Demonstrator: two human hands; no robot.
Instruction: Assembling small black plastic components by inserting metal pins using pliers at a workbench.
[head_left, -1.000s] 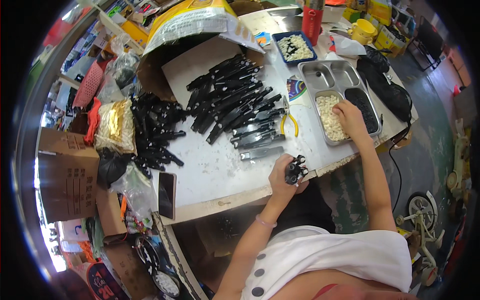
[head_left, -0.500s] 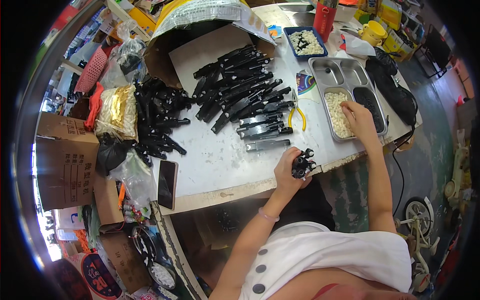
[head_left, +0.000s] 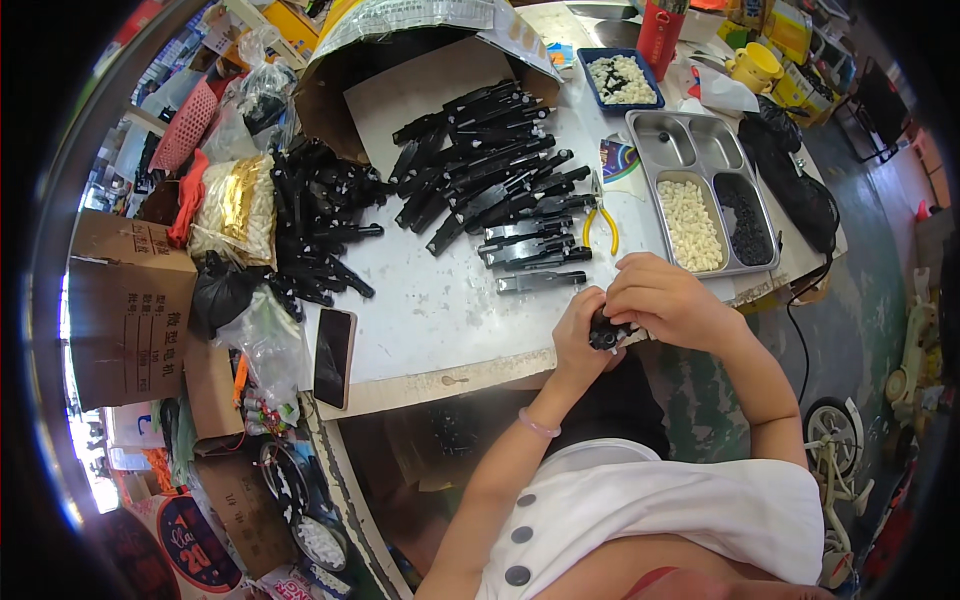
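Observation:
Just past the table's front edge, my left hand (head_left: 577, 338) is closed around a small bundle of black plastic parts (head_left: 603, 333) with bits of white at their ends. My right hand (head_left: 668, 302) reaches over from the right, its fingertips pinched together against the bundle's upper end. Whatever those fingertips hold is hidden. Beyond my right hand lies a steel compartment tray (head_left: 716, 146), with small white plastic pieces (head_left: 690, 228) in its near left section and small black pieces (head_left: 743, 222) in the near right one.
Rows of black plastic parts (head_left: 490, 170) cover the table's middle before an open carton (head_left: 330, 110). Yellow-handled pliers (head_left: 612, 235) lie beside them. A phone (head_left: 334, 358) rests at the front left, a blue basket (head_left: 655, 100) and red bottle (head_left: 655, 40) at the back.
My right hand has left the white pieces in the tray and come down left to the black bundle. My left hand keeps its hold in nearly the same place.

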